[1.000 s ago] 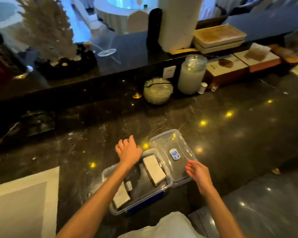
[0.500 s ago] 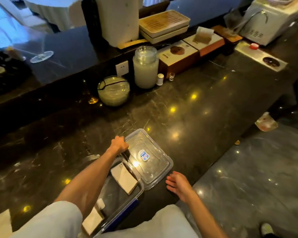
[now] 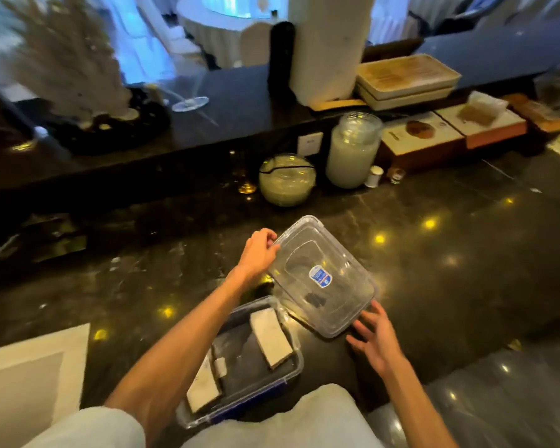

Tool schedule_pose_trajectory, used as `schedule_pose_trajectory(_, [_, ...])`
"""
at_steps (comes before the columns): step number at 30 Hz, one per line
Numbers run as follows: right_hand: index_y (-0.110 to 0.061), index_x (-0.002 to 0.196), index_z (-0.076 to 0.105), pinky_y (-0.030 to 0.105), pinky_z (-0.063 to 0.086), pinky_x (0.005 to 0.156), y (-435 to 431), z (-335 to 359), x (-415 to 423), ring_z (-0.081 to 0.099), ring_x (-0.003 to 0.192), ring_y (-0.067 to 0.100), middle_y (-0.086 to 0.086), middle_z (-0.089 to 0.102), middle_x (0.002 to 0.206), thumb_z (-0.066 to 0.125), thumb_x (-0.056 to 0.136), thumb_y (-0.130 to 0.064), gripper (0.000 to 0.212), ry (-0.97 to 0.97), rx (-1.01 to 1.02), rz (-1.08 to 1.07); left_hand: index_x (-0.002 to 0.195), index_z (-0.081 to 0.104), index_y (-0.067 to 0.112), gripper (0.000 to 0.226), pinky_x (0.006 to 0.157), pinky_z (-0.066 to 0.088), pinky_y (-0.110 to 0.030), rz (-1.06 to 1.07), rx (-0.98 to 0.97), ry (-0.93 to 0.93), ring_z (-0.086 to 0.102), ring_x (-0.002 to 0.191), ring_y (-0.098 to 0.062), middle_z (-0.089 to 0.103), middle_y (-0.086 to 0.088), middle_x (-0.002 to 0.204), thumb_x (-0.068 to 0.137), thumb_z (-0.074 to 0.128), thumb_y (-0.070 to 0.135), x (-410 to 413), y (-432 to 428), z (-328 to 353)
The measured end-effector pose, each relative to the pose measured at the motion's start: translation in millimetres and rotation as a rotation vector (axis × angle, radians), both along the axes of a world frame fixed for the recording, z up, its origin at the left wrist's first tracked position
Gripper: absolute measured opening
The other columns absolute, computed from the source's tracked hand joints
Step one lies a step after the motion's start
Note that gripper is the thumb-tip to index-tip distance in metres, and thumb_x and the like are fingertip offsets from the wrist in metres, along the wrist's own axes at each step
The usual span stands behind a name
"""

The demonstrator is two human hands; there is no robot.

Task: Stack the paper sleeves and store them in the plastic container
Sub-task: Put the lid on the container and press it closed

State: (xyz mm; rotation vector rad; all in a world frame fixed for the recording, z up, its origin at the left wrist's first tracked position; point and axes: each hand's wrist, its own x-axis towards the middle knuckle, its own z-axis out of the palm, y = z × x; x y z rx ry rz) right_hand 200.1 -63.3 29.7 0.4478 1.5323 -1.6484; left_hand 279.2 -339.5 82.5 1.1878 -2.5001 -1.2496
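Open plastic container on a dark tabletop, its clear lid held in the left hand.

Nearest, the plastic container (image 3: 291, 375) sits at the tabletop's (image 3: 450, 270) near edge with two paper sleeves inside: one (image 3: 270, 337) lying flat toward the far right corner, another (image 3: 202, 384) at the near left end, partly under the left forearm. Just beyond, the right hand (image 3: 374, 339) hovers with fingers spread apart beside the near corner of the lid (image 3: 324, 276); whether it touches is unclear. The left hand (image 3: 259, 252) has its fingers clamped on the lid's far left edge, the lid tilted past the container. Farther back stand a round glass bowl (image 3: 286, 179) and a tall glass jar (image 3: 353, 150).
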Motion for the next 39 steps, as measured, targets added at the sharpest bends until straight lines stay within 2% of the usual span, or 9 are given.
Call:
schedule_pose_trajectory(6, [-0.040, 0.145, 0.041, 0.036, 0.046, 0.074, -77, 31, -9, 0.058, 0.101, 0.021, 0.007, 0.065, 0.115, 0.046, 0.094, -0.009, 0.060, 0.224, -0.074, 0.326, 0.131, 0.058, 0.014, 0.036, 0.071, 0.053, -0.025, 0.233, 0.013, 0.082, 0.061, 0.080, -0.013, 0.065, -0.012, 0.101, 0.096, 0.058, 0.021, 119, -22, 20])
schedule_pose_trajectory(9, [-0.027, 0.148, 0.042, 0.044, 0.054, 0.084, -108, 34, 13, 0.064, 0.107, 0.028, 0.012, 0.063, 0.127, 0.051, 0.096, -0.003, 0.059, 0.266, -0.096, 0.533, 0.113, 0.067, 0.006, 0.023, 0.077, 0.053, -0.040, 0.481, 0.099, 0.060, 0.061, 0.082, -0.022, 0.069, -0.018, 0.092, 0.094, 0.062, 0.017, 185, -7, 6])
schedule_pose_trajectory(11, [-0.023, 0.150, 0.041, 0.050, 0.052, 0.099, -118, 32, 33, 0.063, 0.117, 0.030, 0.011, 0.062, 0.133, 0.055, 0.096, -0.002, 0.060, 0.338, -0.069, 0.711, 0.102, 0.068, 0.008, 0.012, 0.079, 0.051, -0.037, 0.651, 0.183, 0.053, 0.059, 0.085, -0.020, 0.066, -0.013, 0.089, 0.092, 0.063, 0.013, 226, 15, -8])
schedule_pose_trajectory(14, [-0.021, 0.152, 0.037, 0.039, 0.057, 0.095, -118, 25, 61, 0.066, 0.110, 0.025, 0.013, 0.059, 0.132, 0.059, 0.095, -0.005, 0.063, 0.545, 0.042, 0.982, 0.091, 0.064, 0.016, 0.003, 0.080, 0.054, -0.038, 0.841, 0.319, 0.074, 0.062, 0.086, -0.021, 0.067, -0.005, 0.088, 0.090, 0.066, 0.014, 267, 56, -29])
schedule_pose_trajectory(17, [-0.025, 0.153, 0.032, 0.052, 0.051, 0.101, -108, 14, 77, 0.062, 0.114, 0.033, 0.020, 0.050, 0.134, 0.057, 0.095, -0.006, 0.066, 0.664, 0.198, 1.106, 0.095, 0.062, 0.018, 0.008, 0.067, 0.050, -0.023, 0.898, 0.385, 0.098, 0.065, 0.091, -0.019, 0.066, 0.001, 0.089, 0.090, 0.067, 0.015, 283, 88, -49])
schedule_pose_trajectory(22, [-0.037, 0.152, 0.030, 0.046, 0.042, 0.111, -86, 8, 85, 0.048, 0.117, 0.026, 0.002, 0.030, 0.120, 0.057, 0.095, -0.008, 0.070, 0.699, 0.377, 1.062, 0.108, 0.063, 0.011, 0.020, 0.088, 0.056, -0.038, 0.853, 0.359, 0.022, 0.067, 0.097, -0.021, 0.070, -0.006, 0.100, 0.089, 0.069, 0.014, 279, 99, -58])
schedule_pose_trajectory(25, [-0.035, 0.153, 0.030, 0.053, 0.044, 0.109, -75, 5, 84, 0.050, 0.127, 0.034, 0.010, 0.039, 0.133, 0.056, 0.096, -0.008, 0.068, 0.663, 0.344, 1.054, 0.106, 0.066, 0.005, 0.019, 0.088, 0.056, -0.045, 0.806, 0.267, -0.047, 0.068, 0.094, -0.025, 0.070, -0.010, 0.099, 0.089, 0.067, 0.012, 273, 96, -57])
schedule_pose_trajectory(33, [-0.033, 0.155, 0.027, 0.048, 0.051, 0.099, -75, 7, 91, 0.057, 0.111, 0.034, 0.020, 0.047, 0.131, 0.052, 0.099, -0.009, 0.066, 0.689, 0.356, 1.030, 0.115, 0.056, 0.005, 0.025, 0.074, 0.051, -0.027, 0.732, 0.240, -0.146, 0.064, 0.100, -0.027, 0.061, -0.016, 0.113, 0.094, 0.062, 0.017, 270, 94, -58])
schedule_pose_trajectory(39, [-0.038, 0.154, 0.025, 0.046, 0.047, 0.105, -73, 7, 95, 0.052, 0.122, 0.033, 0.014, 0.039, 0.132, 0.052, 0.100, -0.015, 0.065, 0.712, 0.394, 1.006, 0.113, 0.053, 0.010, 0.023, 0.063, 0.046, -0.016, 0.670, 0.244, -0.146, 0.061, 0.091, -0.017, 0.060, -0.012, 0.112, 0.094, 0.061, 0.020, 275, 90, -60])
